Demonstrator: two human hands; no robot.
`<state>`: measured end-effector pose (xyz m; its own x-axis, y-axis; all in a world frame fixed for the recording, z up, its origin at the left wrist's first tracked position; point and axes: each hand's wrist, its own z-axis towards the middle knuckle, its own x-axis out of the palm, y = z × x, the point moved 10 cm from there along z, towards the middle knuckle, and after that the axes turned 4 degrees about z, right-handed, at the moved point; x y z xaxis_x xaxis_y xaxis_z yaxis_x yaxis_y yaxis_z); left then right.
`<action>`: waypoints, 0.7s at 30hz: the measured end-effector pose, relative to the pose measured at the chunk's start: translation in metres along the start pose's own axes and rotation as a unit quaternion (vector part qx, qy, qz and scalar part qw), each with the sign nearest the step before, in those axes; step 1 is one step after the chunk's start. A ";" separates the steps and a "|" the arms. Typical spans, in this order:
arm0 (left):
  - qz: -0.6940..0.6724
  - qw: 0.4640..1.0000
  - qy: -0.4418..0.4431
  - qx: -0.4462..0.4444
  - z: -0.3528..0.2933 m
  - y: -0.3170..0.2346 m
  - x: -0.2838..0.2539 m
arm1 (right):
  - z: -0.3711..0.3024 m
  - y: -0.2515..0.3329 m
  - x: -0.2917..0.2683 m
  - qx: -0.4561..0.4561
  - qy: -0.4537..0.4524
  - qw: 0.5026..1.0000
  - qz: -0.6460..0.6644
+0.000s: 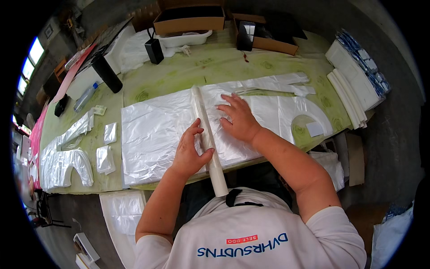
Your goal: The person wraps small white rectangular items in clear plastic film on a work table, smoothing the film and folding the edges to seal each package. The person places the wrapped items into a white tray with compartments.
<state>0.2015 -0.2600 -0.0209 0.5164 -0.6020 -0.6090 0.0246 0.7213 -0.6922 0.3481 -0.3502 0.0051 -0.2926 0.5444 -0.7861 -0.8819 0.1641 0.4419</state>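
A stack of thin, see-through plastic aprons (152, 130) lies spread across the table, its curved neck loop and long ties to the right. Across it rests a pale straight tube (217, 177), whose near end juts past the table's front edge. My left hand (189, 152) is against the tube's left side, fingers apart and loosely bent, the thumb touching the tube. To the right of the tube my right hand (239, 117) lies on the plastic with its fingers spread. Inside the neck loop is a small white card (315, 128).
At the left lie a folded plastic apron (67, 163), small clear packets (105, 160), a bottle (86, 97) and a black cylinder (106, 74). Cardboard boxes (190, 23) and a black speaker-like block (154, 50) stand at the back. White rolls (347, 99) lie by the right edge.
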 end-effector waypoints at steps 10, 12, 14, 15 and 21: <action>-0.064 0.997 0.034 -0.038 -0.002 0.006 -0.007 | -0.035 0.069 0.022 -0.096 0.029 0.980 0.174; 0.009 0.999 -0.016 0.034 0.000 -0.006 -0.032 | -0.039 0.083 0.019 -0.116 0.048 0.976 0.176; 0.030 0.991 -0.042 0.122 0.016 -0.034 -0.048 | -0.045 0.095 0.016 -0.149 0.040 0.974 0.166; 0.025 0.989 0.017 0.143 0.026 -0.047 -0.037 | -0.047 0.094 0.019 -0.136 0.029 0.979 0.152; 0.124 0.958 0.243 0.084 0.036 -0.042 0.017 | -0.044 0.100 0.018 -0.110 0.064 0.974 0.186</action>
<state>0.2395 -0.2884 0.0121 0.0648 -0.4647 -0.8831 0.1116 0.8828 -0.4564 0.2381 -0.3603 0.0164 -0.6383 0.4232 -0.6430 -0.7598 -0.2124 0.6144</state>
